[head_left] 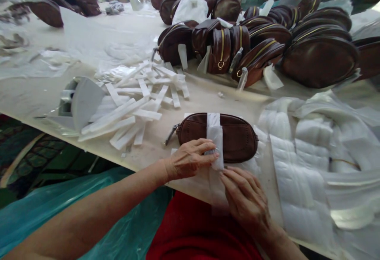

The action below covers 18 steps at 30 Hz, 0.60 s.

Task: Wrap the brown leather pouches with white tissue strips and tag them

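A dark brown oval pouch lies flat near the table's front edge, its zipper pull pointing left. Around its middle runs a white translucent strip, which hangs down past the pouch's lower edge. My left hand presses on the strip at the pouch's lower edge, thumb and fingers close together over a small clear piece. Just below and to the right, my right hand pinches the strip's edge between thumb and fingertips. White wrapping sheet shows under the pouch.
Loose white strips are heaped to the left, beside a tape dispenser. Many brown bags stand across the back. Folded white foam wrap covers the right side of the table. Other people stand beyond it.
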{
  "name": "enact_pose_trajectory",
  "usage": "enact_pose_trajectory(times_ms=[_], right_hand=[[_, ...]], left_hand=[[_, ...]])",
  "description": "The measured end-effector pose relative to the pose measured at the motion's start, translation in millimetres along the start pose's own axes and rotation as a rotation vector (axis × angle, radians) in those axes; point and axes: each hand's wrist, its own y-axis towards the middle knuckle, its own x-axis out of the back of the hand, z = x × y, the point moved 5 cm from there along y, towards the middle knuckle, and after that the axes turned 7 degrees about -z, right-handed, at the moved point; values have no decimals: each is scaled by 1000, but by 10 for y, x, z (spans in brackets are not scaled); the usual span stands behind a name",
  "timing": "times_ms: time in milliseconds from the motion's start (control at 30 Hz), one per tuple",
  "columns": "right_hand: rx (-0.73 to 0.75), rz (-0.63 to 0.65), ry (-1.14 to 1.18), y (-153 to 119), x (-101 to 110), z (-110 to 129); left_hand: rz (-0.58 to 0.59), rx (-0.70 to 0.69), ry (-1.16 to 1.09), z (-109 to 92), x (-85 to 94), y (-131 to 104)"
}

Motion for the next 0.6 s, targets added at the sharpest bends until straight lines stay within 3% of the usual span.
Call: enact_pose_trajectory(times_ms=[100,200,267,367,600], right_hand=[[-50,100,18,-217,130,-54],[-86,275,87,-410,110,-37],[-106,314,109,-481,70,-1],[-137,267,109,-493,22,32],[-98,88,187,-379,10,64]], left_hand=[[18,-20,24,-29,-26,-26],[-15,25,-29,-3,-44,-61],[-45,79,-95,31,-49,-80],[-66,112,-155,54,-50,-95],[-106,47,-120,14,-24,-96]])
